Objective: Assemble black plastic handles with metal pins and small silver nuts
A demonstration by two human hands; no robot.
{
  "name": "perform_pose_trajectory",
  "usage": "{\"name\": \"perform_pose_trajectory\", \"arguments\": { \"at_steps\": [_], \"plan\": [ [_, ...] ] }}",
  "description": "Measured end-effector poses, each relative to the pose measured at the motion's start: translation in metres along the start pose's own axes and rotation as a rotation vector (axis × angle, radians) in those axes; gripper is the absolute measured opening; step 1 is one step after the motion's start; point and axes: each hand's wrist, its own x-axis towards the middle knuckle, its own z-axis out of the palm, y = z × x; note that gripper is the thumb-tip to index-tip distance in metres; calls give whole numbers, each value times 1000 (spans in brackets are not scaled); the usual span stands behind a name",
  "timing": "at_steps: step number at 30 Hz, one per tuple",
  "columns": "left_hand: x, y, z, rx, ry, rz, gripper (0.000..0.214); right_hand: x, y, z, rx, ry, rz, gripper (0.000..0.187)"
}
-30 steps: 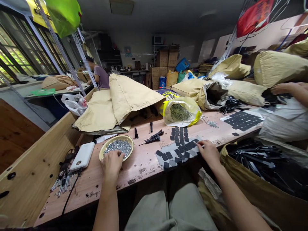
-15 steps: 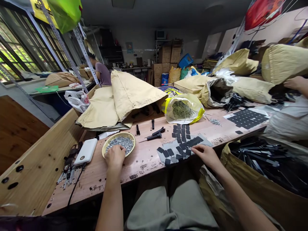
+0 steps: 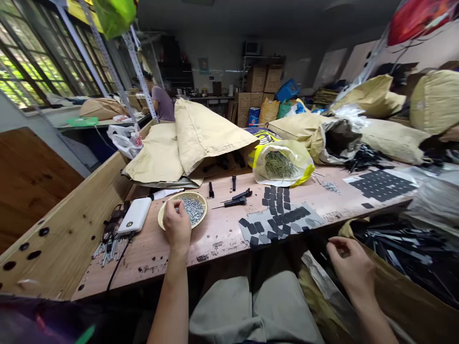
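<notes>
My left hand (image 3: 177,224) is over the near left side of a cream bowl (image 3: 205,212) of small shiny metal pieces (image 3: 193,210). Its fingers are pinched together, and whatever they hold is hidden. My right hand (image 3: 353,265) hovers off the table's front edge, beside an open brown sack (image 3: 405,286) of long black parts (image 3: 398,246). Its thumb and fingers curl in with the tips close together; nothing can be made out between them. Between the hands, black rounded pads (image 3: 258,227) stick to a grey backing sheet (image 3: 313,219). Two black-handled pointed tools (image 3: 234,202) lie behind.
A white power bank (image 3: 135,215) with a cable lies left, near metal rods (image 3: 109,251). Large tan sacks (image 3: 211,138) and a bag of thin green pieces (image 3: 279,165) line the back. Another pad sheet (image 3: 382,185) lies right. Someone in purple (image 3: 165,102) sits behind.
My right hand has left the pad sheet and moved right and down toward the brown sack. My left hand has lifted slightly over the bowl. The view has swung a little left.
</notes>
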Motion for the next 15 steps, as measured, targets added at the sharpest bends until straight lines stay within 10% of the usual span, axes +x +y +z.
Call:
{"name": "perform_pose_trajectory", "arguments": {
  "at_steps": [4, 9, 15],
  "plan": [
    [-13, 16, 5, -413, 0, -117, 12, -10, -85, 49, 272, -220, -285, 20],
    [-29, 33, 3, -1045, -151, -595, 43, -16, -190, 142, 308, -438, -737, 21],
    [-32, 48, -5, -1410, -281, -1036, 30, -9, -229, 206, 65, -447, -869, 16]
  ]
}}
